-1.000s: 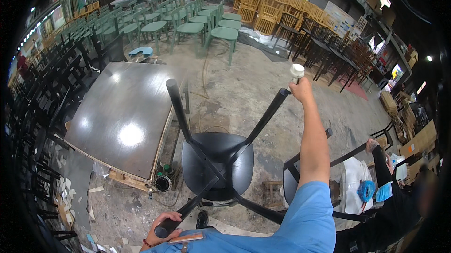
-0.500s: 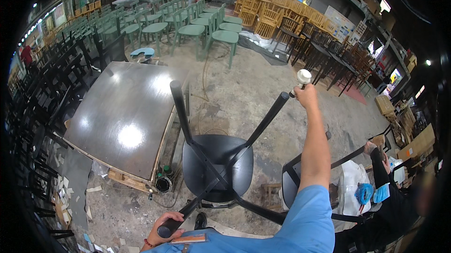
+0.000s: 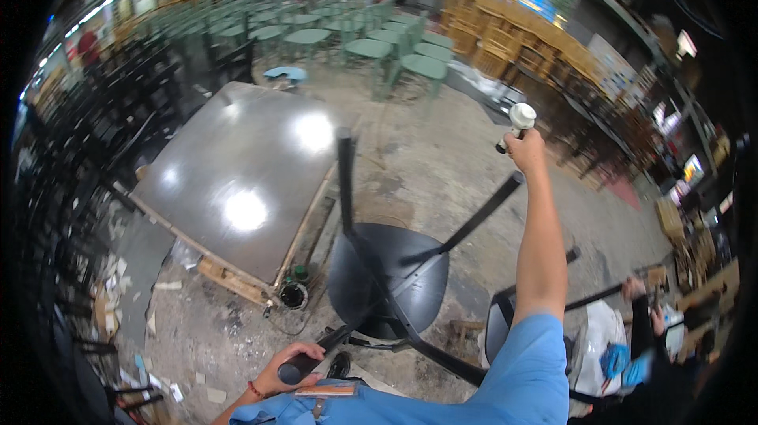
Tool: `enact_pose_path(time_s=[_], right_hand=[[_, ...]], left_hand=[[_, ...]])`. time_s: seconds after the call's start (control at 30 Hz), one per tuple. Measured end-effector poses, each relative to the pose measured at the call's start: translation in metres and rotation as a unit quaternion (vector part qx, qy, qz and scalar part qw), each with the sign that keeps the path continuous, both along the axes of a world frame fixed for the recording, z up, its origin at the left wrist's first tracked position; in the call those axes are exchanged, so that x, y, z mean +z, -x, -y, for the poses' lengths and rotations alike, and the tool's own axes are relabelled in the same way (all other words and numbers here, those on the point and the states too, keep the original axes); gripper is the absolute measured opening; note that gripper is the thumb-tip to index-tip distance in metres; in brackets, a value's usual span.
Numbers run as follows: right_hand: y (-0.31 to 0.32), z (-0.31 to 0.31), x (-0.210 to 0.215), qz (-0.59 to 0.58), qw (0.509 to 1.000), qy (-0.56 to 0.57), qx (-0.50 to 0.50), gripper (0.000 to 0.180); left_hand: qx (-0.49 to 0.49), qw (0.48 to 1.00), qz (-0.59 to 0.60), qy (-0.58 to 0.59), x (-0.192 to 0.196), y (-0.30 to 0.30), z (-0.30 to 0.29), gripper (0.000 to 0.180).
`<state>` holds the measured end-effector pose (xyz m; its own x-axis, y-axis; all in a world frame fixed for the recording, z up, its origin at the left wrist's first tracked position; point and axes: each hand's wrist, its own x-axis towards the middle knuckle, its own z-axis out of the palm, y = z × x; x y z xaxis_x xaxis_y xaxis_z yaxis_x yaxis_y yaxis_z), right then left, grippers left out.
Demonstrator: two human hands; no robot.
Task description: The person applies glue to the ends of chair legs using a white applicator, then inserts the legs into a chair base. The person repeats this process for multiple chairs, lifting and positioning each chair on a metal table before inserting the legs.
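Two hands work on one upturned black stool (image 3: 388, 283), seat down on the concrete floor (image 3: 410, 149), legs pointing up. Left hand (image 3: 283, 371) is clenched around the end of the stool's nearest leg. Right hand (image 3: 526, 150) is raised above the stool's far leg, grasping a small tool with a white rounded top (image 3: 518, 121) — what kind, I cannot tell. Left of the stool lies a dark glossy tabletop (image 3: 237, 180) on wooden boards; beyond the stool stand green chairs (image 3: 371, 50).
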<state>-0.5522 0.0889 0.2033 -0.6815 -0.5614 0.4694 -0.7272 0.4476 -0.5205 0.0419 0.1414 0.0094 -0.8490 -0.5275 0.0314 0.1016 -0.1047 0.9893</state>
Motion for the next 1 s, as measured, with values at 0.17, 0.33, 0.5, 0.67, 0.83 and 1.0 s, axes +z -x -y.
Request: enact_pose_path(time_s=[0.17,0.33,0.5,0.67,0.83,1.0], right_hand=[[-0.107,0.120,-0.032,0.193,0.949,0.083,0.234,0.023],[-0.184,0.191,-0.048,0.095,0.958,0.030,0.268,0.031],[-0.198,0.214,-0.056,0.019,0.970,0.031,0.241,0.034],[-0.199,0.213,-0.059,0.035,0.964,-0.012,0.265,0.028],[-0.202,0.202,-0.050,0.000,0.962,-0.026,0.271,0.028],[-0.206,0.212,-0.053,0.006,0.972,0.001,0.234,0.030]], left_hand=[[-0.003,1.000,0.022,0.000,0.002,-0.001,0.000,0.033],[-0.002,1.000,0.010,-0.005,0.003,-0.005,-0.002,0.033],[-0.008,1.000,0.001,0.017,-0.005,-0.003,-0.002,0.034],[-0.012,0.999,-0.033,0.007,-0.008,0.000,0.000,0.034],[-0.002,0.999,-0.015,0.035,-0.005,-0.003,-0.001,0.032],[-0.023,0.999,-0.013,0.040,-0.010,-0.001,0.001,0.033]])
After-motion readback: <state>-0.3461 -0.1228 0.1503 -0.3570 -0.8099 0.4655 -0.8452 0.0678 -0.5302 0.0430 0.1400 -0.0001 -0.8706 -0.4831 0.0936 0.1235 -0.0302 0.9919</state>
